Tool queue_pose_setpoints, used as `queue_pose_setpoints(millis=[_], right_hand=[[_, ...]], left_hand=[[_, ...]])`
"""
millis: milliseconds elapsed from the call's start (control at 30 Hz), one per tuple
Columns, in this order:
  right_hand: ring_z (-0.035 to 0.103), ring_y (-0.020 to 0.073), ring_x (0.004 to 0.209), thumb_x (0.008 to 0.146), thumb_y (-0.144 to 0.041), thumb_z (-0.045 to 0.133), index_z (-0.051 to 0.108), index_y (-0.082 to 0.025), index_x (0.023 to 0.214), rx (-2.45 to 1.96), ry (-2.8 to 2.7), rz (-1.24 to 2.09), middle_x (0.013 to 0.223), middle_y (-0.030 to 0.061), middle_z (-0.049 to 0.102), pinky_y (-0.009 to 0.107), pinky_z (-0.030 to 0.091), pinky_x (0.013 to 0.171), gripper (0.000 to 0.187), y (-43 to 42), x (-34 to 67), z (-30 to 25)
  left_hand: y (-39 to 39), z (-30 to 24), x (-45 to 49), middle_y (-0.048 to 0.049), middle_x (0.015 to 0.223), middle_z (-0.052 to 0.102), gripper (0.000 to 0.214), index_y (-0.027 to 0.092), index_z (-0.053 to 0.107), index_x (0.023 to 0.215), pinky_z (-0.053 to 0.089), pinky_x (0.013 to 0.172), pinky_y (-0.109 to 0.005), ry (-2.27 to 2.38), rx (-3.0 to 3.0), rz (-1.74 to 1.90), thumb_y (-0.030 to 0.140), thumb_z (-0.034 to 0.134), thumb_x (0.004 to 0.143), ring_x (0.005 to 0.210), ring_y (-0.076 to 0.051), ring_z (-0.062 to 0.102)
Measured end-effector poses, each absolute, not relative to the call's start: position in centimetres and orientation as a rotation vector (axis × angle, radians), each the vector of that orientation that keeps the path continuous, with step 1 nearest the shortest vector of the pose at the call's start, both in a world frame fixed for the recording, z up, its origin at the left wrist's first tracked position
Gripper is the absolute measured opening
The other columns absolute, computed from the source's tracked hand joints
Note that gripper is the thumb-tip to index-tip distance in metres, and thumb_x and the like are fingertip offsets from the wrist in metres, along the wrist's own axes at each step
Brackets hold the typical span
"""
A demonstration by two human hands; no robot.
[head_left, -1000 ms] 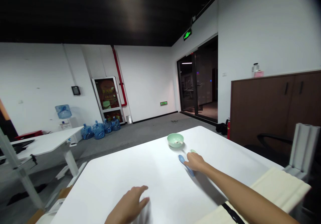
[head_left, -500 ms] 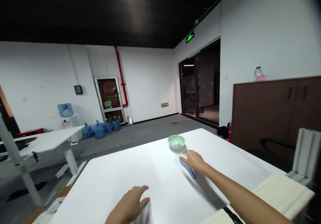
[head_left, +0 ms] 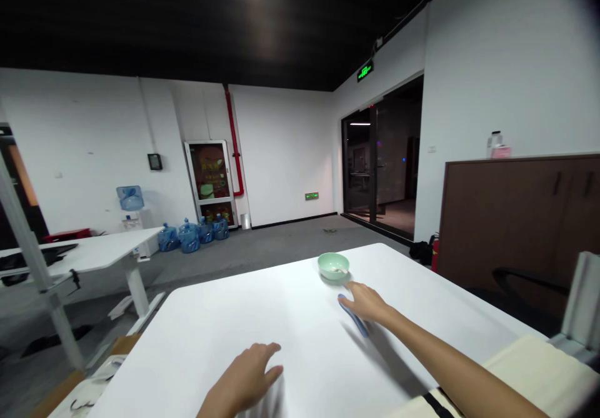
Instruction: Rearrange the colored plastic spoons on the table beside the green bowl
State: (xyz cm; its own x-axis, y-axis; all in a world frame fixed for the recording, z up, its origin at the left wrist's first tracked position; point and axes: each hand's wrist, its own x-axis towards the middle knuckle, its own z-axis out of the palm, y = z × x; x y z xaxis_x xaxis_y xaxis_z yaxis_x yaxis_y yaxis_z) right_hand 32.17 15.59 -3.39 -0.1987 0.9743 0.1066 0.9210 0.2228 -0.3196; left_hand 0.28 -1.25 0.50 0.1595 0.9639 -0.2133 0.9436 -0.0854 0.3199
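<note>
My right hand (head_left: 365, 300) is closed around a slim, slightly curved blue object (head_left: 360, 327); its kind I cannot make out. The object slants over the white table, one end by my thumb and the other pointing toward me. Just beyond my fingertips stands a light green bowl (head_left: 333, 267), upright, with a small white spoon-like piece (head_left: 339, 270) inside. Over the near part of the table, my left hand (head_left: 248, 374) is held palm down with thumb and fingers apart, holding nothing. The palm side of both hands is hidden.
The white table (head_left: 225, 318) has a cream cloth-like item (head_left: 529, 374) with a black strap at its near right corner. A grey metal post (head_left: 581, 299) rises at the right. Another white desk (head_left: 107, 252) and several blue water bottles (head_left: 189, 237) are farther left.
The view has shifted slightly, so the room sits a little farther right. Both hands keep nearly the same pose, with the blue object still in the right one.
</note>
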Motion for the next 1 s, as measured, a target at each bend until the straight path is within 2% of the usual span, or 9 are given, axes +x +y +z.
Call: queue_pose_setpoints(millis=[367, 567, 867, 1000], right_hand=[[0.06, 0.0276, 0.108, 0.088, -0.044, 0.047, 0.065, -0.015, 0.11, -1.939, -2.197, -0.017, 0.116, 0.0168, 0.065, 0.031, 0.043, 0.081, 0.04, 24.2, 31.2, 0.7], [0.063, 0.0286, 0.105, 0.083, -0.039, 0.054, 0.068, -0.015, 0.108, -2.068, -2.175, 0.033, 0.118, 0.0177, 0.065, 0.033, 0.045, 0.08, 0.037, 29.0, 30.4, -0.8], [0.064, 0.0303, 0.103, 0.07, -0.044, 0.069, 0.065, -0.015, 0.113, -2.131, -2.155, 0.167, 0.116, 0.0173, 0.065, 0.033, 0.047, 0.077, 0.052, 32.3, 30.6, -3.4], [0.064, 0.0294, 0.1, 0.071, -0.045, 0.07, 0.066, -0.014, 0.112, -2.113, -2.14, 0.214, 0.115, 0.0194, 0.065, 0.032, 0.045, 0.074, 0.051, 32.4, 30.4, -3.7]], left_hand=[[-0.7, -0.7, -0.5, -0.0078, 0.131, 0.059, 0.054, 0.03, 0.052, 0.134, 0.041, 0.101, -0.043, 1.842, 2.068, 0.096, 0.052, 0.043, 0.086, 0.118, -0.029, 0.055], [-0.2, -1.2, -0.8, -0.0073, 0.128, 0.06, 0.053, 0.032, 0.053, 0.133, 0.041, 0.101, -0.044, 1.853, 2.035, 0.134, 0.054, 0.045, 0.085, 0.116, -0.029, 0.056], [0.4, -1.2, -0.8, -0.0074, 0.127, 0.061, 0.052, 0.033, 0.053, 0.133, 0.041, 0.101, -0.045, 1.853, 2.013, 0.115, 0.053, 0.044, 0.085, 0.116, -0.03, 0.056], [0.4, -1.2, -0.7, -0.0071, 0.127, 0.061, 0.053, 0.033, 0.053, 0.132, 0.042, 0.1, -0.044, 1.852, 1.99, 0.122, 0.055, 0.044, 0.085, 0.115, -0.03, 0.057]])
